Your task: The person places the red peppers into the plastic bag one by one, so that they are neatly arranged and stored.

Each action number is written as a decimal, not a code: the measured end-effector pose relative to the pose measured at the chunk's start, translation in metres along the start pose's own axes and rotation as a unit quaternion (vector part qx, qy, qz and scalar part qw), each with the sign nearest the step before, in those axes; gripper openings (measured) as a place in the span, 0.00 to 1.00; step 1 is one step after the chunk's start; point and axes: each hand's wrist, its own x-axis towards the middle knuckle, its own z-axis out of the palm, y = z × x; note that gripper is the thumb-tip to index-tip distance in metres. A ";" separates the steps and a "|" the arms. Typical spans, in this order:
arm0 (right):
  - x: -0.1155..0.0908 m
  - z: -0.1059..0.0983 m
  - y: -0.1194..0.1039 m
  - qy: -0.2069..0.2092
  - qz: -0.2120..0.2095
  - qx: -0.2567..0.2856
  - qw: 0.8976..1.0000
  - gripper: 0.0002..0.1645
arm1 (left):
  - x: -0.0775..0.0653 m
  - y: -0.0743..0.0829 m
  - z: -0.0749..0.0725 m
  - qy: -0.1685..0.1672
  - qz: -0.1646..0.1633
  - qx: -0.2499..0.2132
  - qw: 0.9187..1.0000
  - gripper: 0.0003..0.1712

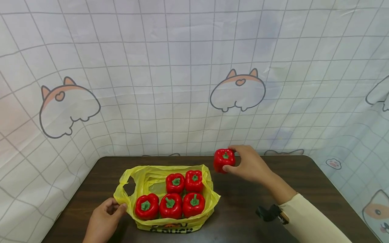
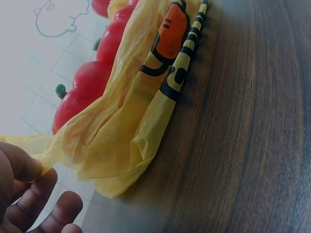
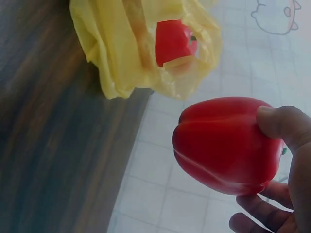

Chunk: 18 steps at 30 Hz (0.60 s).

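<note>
A yellow plastic bag [image 1: 144,224] lies open on the table with several red bell peppers [image 1: 171,206] standing in it, green stems up. At the bag's left side my left hand [image 1: 104,217] pinches the yellow plastic by its handle between thumb and forefinger; the left wrist view shows the pinched film [image 2: 46,158] close up. My right hand [image 1: 250,165] grips one more red bell pepper [image 1: 224,160], thumb on the near side and fingers on the far side. That pepper is held up to the right of the bag, behind its right edge. In the right wrist view the pepper [image 3: 223,145] hangs apart from the bag.
The dark wooden table [image 1: 304,189] extends to the right of the bag. A white grid-patterned curtain [image 1: 188,84] with cartoon animals rises behind the table and along both sides. A dark wrist device [image 1: 270,213] sits by the right sleeve.
</note>
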 end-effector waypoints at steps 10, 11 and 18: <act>0.012 -0.005 -0.017 -0.003 -0.008 0.005 1.000 0.46 | 0.000 0.000 0.001 0.001 -0.002 -0.003 1.000 0.17; 0.013 -0.006 -0.019 -0.002 -0.010 0.004 1.000 0.47 | 0.000 0.000 0.001 0.001 -0.002 -0.003 1.000 0.17; 0.022 -0.004 -0.034 0.001 -0.029 -0.001 1.000 0.45 | -0.001 0.001 0.001 0.009 -0.007 0.002 1.000 0.16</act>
